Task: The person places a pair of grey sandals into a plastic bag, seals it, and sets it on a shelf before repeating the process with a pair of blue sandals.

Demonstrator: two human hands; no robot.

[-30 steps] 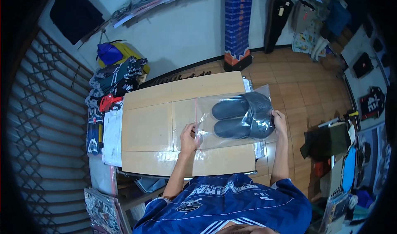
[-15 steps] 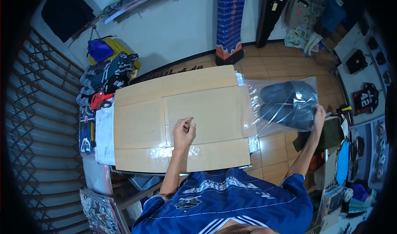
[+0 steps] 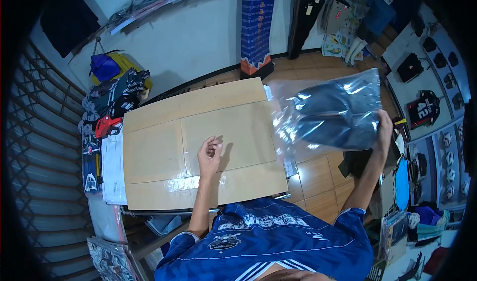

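My right hand [image 3: 383, 130] grips the edge of a clear plastic bag [image 3: 328, 113] that holds a pair of dark slippers. The bag hangs in the air to the right of the table, off its edge. My left hand [image 3: 209, 155] rests on the flattened cardboard sheet [image 3: 164, 152] that covers the table, fingers loosely curled with nothing in them.
Folded clothes and a red item [image 3: 107, 124] lie at the table's left end, beside white papers [image 3: 113, 169]. A stack of blue boxes [image 3: 256, 27] stands against the far wall. More goods and bags crowd the wooden floor on the right [image 3: 397, 181].
My right hand lifted the bagged slippers off the cardboard and carried them to the right, past the table edge and higher. My left hand let go of the bag and stayed on the cardboard.
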